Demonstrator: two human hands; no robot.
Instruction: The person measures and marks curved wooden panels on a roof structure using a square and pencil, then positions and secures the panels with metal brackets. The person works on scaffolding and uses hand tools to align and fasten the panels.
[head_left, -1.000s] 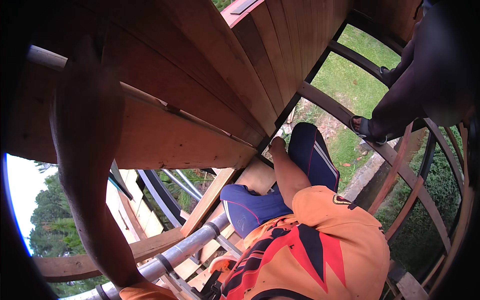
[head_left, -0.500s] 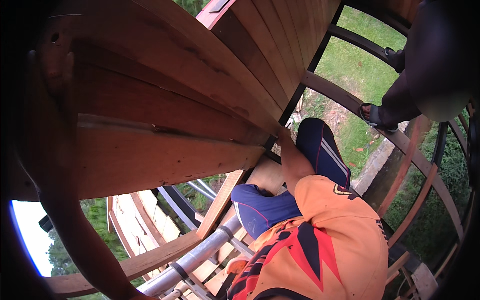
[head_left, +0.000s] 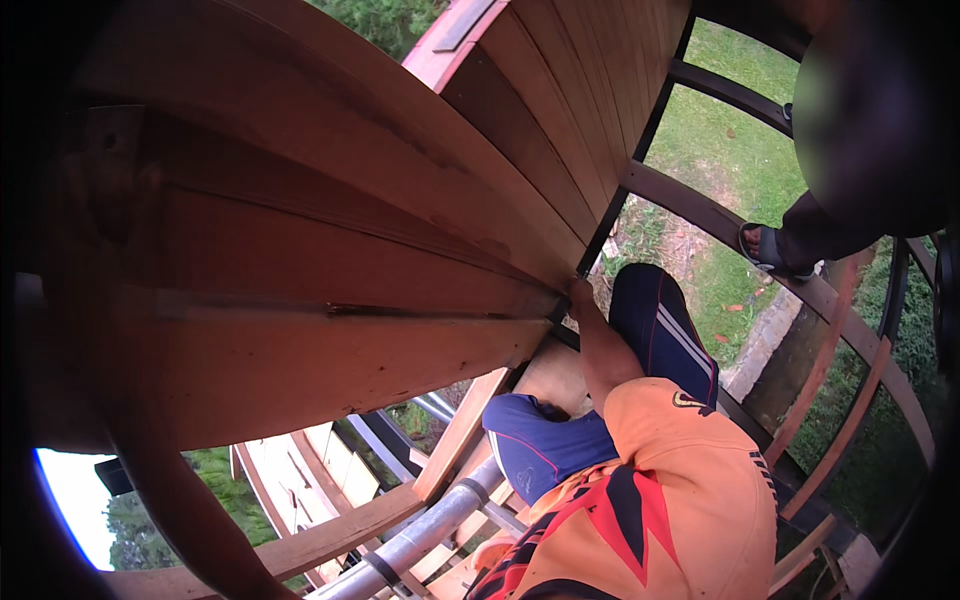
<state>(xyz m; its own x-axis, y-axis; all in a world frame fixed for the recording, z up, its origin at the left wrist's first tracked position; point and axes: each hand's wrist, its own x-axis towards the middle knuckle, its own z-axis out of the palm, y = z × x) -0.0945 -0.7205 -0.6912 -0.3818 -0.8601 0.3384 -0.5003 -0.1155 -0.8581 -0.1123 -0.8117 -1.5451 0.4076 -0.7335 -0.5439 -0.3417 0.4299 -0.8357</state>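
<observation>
The left hand (head_left: 110, 195) is up in the dim far-left part of the view, its forearm rising from the lower edge in front of the lowest board (head_left: 350, 372). A flat piece (head_left: 112, 130) with a small hole shows by its fingers; I cannot tell whether that grip is spread or pinching the piece, because the shadow hides it.

The right hand (head_left: 580, 296) is at the narrow end of the boards, against the black beam (head_left: 613, 210). Its fingers are mostly hidden, so the state of this grip cannot be told either.

The lowest board runs from the dark left side to a point just beside the black beam, near the right hand. Its lower edge is rough and flecked with dark spots. Above it lies the next board (head_left: 360, 262), with a dark slit (longest around the middle) along part of the joint.

Below the boards, a metal pole (head_left: 425, 545) slants past a short timber (head_left: 460, 435). The person's navy shorts (head_left: 560, 445) and orange shirt (head_left: 700, 480) fill the lower middle. At the right, another person's sandalled foot (head_left: 768, 250) rests on a curved rib (head_left: 695, 203) above the grass (head_left: 715, 130).
</observation>
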